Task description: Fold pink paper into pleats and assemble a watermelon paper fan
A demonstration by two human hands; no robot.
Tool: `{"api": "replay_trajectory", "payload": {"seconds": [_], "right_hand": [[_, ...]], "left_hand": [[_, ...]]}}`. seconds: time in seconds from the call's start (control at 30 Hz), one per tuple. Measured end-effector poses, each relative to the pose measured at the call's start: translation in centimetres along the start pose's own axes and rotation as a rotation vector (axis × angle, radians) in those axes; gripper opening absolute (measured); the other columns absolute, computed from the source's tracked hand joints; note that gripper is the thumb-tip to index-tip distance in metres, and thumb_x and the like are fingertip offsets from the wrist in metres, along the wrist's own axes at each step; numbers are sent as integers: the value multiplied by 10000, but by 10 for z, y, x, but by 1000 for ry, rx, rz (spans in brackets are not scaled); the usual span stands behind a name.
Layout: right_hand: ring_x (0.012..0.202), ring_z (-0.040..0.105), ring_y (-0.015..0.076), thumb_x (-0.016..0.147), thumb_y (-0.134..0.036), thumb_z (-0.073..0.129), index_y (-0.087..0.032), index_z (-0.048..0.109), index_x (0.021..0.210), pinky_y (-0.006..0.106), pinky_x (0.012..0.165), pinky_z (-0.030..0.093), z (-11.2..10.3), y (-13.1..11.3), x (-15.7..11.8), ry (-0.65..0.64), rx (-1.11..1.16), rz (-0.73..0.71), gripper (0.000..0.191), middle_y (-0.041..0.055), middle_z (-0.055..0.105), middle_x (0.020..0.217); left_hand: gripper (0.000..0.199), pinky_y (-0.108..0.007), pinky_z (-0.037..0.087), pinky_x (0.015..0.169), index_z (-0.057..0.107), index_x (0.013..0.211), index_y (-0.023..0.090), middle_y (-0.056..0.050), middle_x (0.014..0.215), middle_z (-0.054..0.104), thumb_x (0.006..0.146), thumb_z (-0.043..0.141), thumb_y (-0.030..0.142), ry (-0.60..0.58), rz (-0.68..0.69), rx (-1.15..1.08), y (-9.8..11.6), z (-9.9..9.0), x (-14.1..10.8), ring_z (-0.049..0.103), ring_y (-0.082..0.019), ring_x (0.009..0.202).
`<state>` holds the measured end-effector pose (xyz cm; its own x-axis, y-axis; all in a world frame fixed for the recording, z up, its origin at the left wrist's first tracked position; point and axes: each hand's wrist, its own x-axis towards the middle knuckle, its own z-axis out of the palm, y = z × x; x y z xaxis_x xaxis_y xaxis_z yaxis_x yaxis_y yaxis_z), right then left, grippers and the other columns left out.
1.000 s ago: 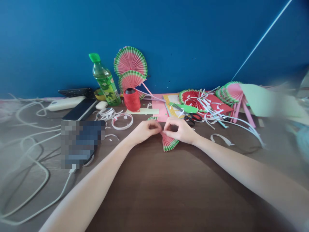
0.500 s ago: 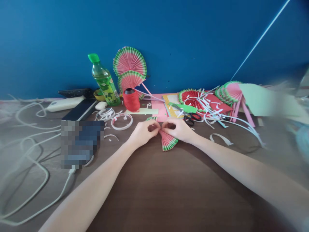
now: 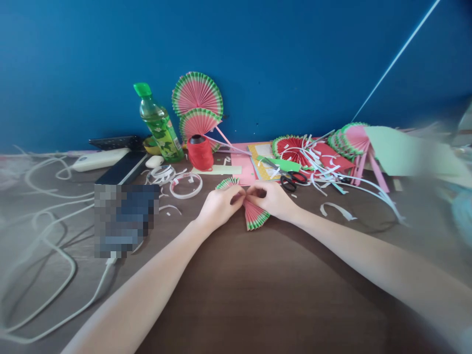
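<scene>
A pleated paper fan point(image 3: 256, 216), pink with a white and green rim, is pinched at its narrow middle between both hands. One half spreads toward me below the fingers; the green edge of the other half shows behind my left hand point(image 3: 221, 204). That hand is closed, thumb and forefinger on the fan's middle. My right hand point(image 3: 271, 199) is closed too, its fingertips meeting the left ones at the same spot. The fingertips hide the pinched part, so I cannot see whether a thread is there.
Scissors point(image 3: 289, 182) and paper scraps point(image 3: 313, 157) lie behind my right hand. To the left are a tape roll point(image 3: 186, 186), red thread spool point(image 3: 200, 153), green bottle point(image 3: 158, 125) and a pixelated dark device point(image 3: 127, 219) with a cable. Finished-looking fans point(image 3: 198, 96) lean on the blue wall.
My left hand has shifted very slightly, and more of the fan's far green edge shows behind it. Both hands keep their pinch on the fan's middle.
</scene>
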<state>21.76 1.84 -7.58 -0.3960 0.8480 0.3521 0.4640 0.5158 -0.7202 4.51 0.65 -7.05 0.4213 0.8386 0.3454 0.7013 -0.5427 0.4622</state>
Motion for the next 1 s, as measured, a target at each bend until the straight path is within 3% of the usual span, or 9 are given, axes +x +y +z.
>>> {"api": "replay_trajectory", "payload": {"seconds": [0.43, 1.0], "right_hand": [[537, 455, 89, 711, -167, 570, -148, 579, 653, 241, 549, 374, 4, 1, -2, 23, 82, 72, 62, -14, 555, 593], [551, 460, 90, 730, -157, 564, -150, 584, 666, 241, 570, 381, 3, -1, -2, -31, 120, 33, 67, -18, 554, 601]], "left_hand": [[91, -244, 457, 670, 589, 817, 189, -7, 792, 679, 805, 499, 180, 61, -16, 75, 0, 3, -1, 619, -130, 678], [114, -209, 369, 528, 561, 777, 169, -13, 697, 647, 831, 464, 193, 171, 130, 382, 1, 8, -2, 600, -126, 609]]}}
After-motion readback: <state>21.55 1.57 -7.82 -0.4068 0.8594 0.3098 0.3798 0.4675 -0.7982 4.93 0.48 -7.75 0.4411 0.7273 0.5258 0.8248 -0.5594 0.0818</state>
